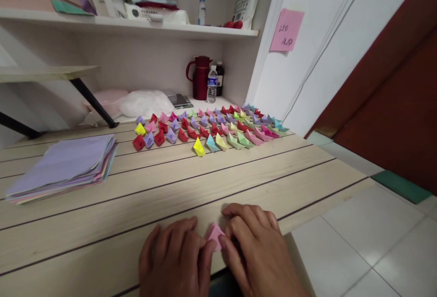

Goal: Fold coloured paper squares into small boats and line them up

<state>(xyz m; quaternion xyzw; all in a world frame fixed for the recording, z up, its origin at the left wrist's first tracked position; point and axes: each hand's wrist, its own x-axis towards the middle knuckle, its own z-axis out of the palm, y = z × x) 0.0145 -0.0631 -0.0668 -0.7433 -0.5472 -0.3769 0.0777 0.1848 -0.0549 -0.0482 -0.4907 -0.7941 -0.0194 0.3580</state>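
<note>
A small folded piece of pink paper (215, 234) lies low in the view, close to the table's front edge, its pointed tip facing away from me. My left hand (175, 256) grips its left side, thumb on the lower corner and fingers curled. From the right, my right hand (254, 247) pinches the other lower corner with the thumb, its fingers bent over the table. Beyond both hands, several rows of small folded paper boats (211, 129) in red, purple, pink, yellow, green and blue stand on the wooden table (153, 197).
A stack of coloured paper sheets (61, 165) lies at left. Behind the boats stand a dark red jug (200, 78) and a water bottle (212, 85). A black-legged raised board (48, 74) is at far left. The table's right edge drops to a tiled floor (375, 233).
</note>
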